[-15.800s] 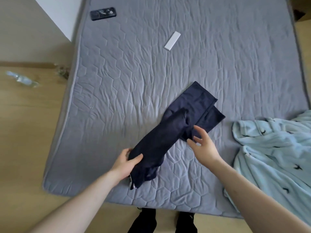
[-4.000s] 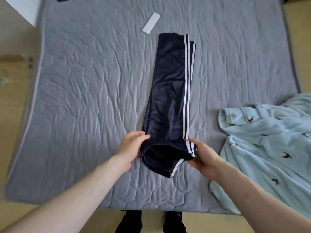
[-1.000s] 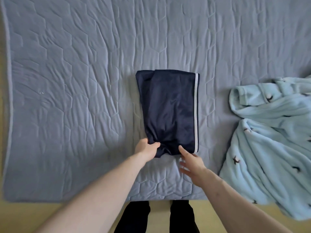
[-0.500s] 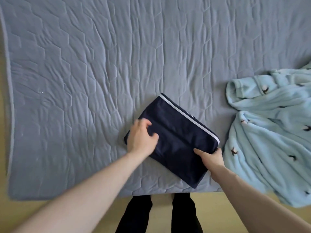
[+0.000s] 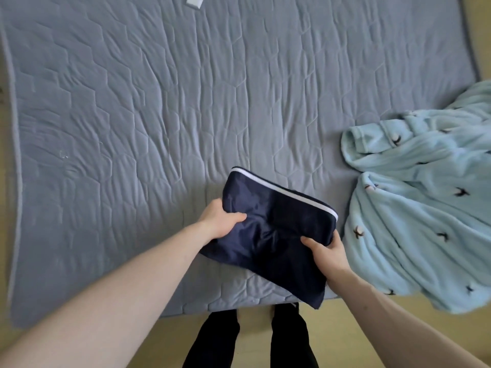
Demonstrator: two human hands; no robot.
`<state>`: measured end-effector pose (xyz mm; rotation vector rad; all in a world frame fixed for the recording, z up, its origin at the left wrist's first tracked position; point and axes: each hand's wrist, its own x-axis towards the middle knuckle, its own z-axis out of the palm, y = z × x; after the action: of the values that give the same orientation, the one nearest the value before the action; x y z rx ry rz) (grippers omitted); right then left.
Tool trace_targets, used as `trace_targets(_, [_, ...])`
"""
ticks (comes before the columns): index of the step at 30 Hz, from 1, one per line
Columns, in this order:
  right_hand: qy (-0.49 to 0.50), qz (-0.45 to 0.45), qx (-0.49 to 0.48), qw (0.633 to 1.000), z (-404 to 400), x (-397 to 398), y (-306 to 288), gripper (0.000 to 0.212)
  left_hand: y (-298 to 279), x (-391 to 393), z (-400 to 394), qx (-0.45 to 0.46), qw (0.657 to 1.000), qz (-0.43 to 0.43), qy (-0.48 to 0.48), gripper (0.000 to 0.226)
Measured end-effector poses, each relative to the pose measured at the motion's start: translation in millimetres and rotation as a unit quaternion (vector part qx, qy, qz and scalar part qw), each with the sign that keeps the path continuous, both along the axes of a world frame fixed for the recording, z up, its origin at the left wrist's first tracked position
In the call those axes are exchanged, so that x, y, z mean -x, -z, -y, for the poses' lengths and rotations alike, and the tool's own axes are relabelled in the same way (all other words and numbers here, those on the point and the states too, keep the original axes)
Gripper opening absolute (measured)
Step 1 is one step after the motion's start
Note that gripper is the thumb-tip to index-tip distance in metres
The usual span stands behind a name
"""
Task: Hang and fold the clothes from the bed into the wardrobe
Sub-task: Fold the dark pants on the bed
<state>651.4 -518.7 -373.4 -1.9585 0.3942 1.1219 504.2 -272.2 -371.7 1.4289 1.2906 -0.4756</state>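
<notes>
The folded navy track pants, with a white stripe along their far edge, are held just above the near edge of the grey quilted bed. My left hand grips the left side of the bundle, thumb on top. My right hand grips its right side, thumb on top and fingers underneath. The lower corner of the pants hangs past the bed's edge. A light blue fleece robe with small dark bird prints lies crumpled on the bed to the right.
A small white flat object lies at the far top of the bed. Wooden floor shows to the left and below the bed. My legs in dark trousers stand against the bed's near edge.
Both hands have closed on the sides of the folded pants and lifted them off the bed towards me. My left hand moved from pressing on top to gripping the left edge.
</notes>
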Motion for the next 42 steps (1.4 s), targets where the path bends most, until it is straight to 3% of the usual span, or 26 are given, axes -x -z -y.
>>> trace_targets(9, [-0.129,0.017,-0.057,0.990,3,15,-173,0.042,-188,95,42,-0.042,0.989,0.054,-0.133,0.021])
trace_targets(20, [-0.290,0.021,-0.183,0.939,-43,36,-394,0.049,-428,185,79,-0.171,0.950,0.092,-0.243,0.040])
trace_targets(30, [-0.473,0.023,-0.279,0.835,-127,108,-504,0.048,-541,282,122,-0.286,0.855,0.155,-0.403,0.028])
trace_targets(38, [-0.577,0.007,-0.347,0.739,-211,259,-568,0.048,-592,420,134,-0.371,0.752,0.163,-0.521,0.029])
trace_targets(42, [-0.612,-0.007,-0.370,0.699,-240,353,-595,0.047,-610,504,137,-0.397,0.718,0.173,-0.544,0.032])
